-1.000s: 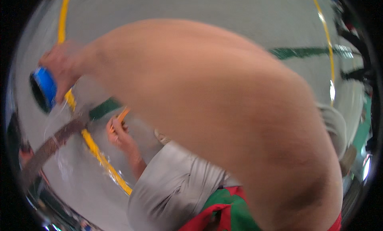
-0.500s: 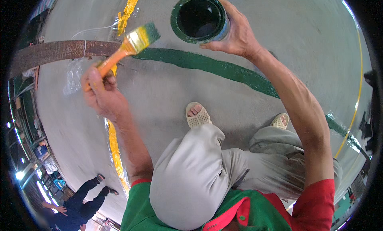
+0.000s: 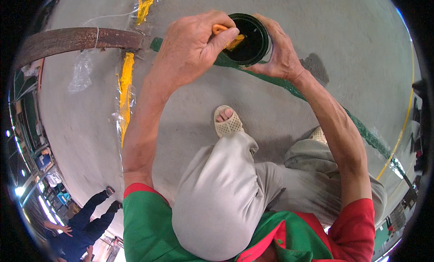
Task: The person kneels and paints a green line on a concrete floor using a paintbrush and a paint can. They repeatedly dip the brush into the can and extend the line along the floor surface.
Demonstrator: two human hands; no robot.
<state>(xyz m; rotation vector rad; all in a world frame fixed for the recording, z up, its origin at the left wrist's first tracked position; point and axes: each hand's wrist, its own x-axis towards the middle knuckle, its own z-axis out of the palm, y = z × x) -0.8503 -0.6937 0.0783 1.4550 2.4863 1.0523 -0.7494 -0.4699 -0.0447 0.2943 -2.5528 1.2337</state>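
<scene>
The left hand (image 3: 194,45) pinches an orange-handled, yellow-stained paintbrush (image 3: 236,43) between thumb and fingers, knuckles upward, forearm reaching far from the near left. Just to its right lies the round, green-rimmed open paint can (image 3: 266,39); the brush's long axis slants into its mouth, bristles hidden inside. The right hand (image 3: 282,56) curls around the can's right side, thumb near, fingers far, elbow bent outward. Beneath runs a dark-green painted stripe (image 3: 294,91) across the grey floor (image 3: 190,121).

Left fingers (image 3: 227,37) hold a brush (image 3: 236,43) inside a paint can (image 3: 266,41).
</scene>
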